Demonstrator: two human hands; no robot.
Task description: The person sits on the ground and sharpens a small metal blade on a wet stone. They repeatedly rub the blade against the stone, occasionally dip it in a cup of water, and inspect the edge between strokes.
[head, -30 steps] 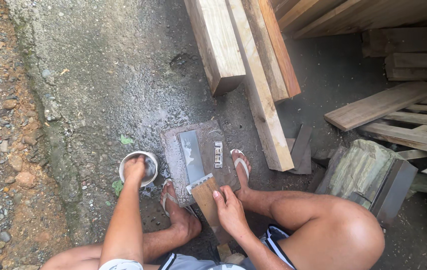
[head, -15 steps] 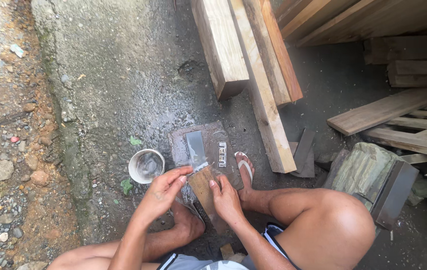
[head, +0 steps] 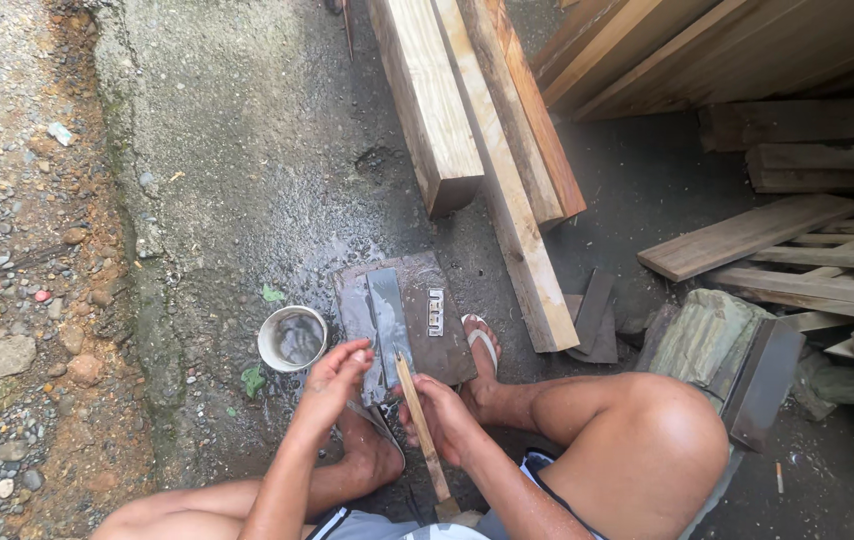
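Note:
A wet grey sharpening stone (head: pixel 390 312) lies on a dark board (head: pixel 427 340) on the concrete ground. My right hand (head: pixel 444 418) grips a blade with a long wooden handle (head: pixel 423 435), its edge resting on the near end of the stone. The fingers of my left hand (head: pixel 332 385) press down on the blade next to the stone. A small white bowl of water (head: pixel 292 338) stands just left of the board. My feet in sandals sit on either side of the board's near edge.
Long timber beams (head: pixel 467 120) lie beyond the board, with stacked planks (head: pixel 797 240) to the right. A mossy block (head: pixel 707 335) sits by my right knee. A gravel strip (head: pixel 17 260) runs along the left.
My left hand has left the water bowl and come onto the blade. The blade has turned from flat on the stone to edge-on, and the view has shifted slightly.

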